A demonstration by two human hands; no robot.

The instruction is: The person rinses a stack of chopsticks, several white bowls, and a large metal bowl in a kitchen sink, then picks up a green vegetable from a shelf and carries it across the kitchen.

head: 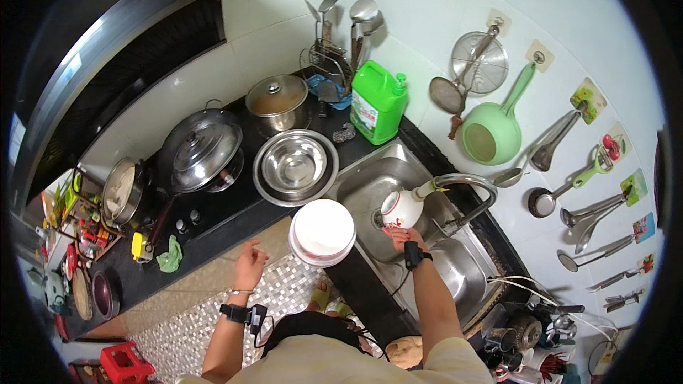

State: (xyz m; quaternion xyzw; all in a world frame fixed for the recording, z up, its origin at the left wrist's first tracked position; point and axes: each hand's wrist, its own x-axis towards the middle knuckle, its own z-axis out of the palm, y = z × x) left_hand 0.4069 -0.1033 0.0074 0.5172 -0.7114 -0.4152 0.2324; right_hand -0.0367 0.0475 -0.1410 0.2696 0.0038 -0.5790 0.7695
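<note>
My right hand (404,238) grips a white bowl (408,208) with a red rim and a printed pattern. The bowl is tilted on its side over the larger basin of the steel sink (368,186), just under the spout of the curved faucet (483,184). My left hand (249,266) hangs in the air in front of the counter, fingers loosely bent and holding nothing. Between my hands, a stack of white dishes (324,229) stands at the counter's corner beside the sink.
Nested steel basins (295,165) stand left of the sink, near a lidded pot (277,101) and a lidded wok (205,152). A green detergent jug (378,104) is behind the sink. Ladles, strainers and a green dipper (491,133) hang on the wall. A red stool (125,362) is on the floor.
</note>
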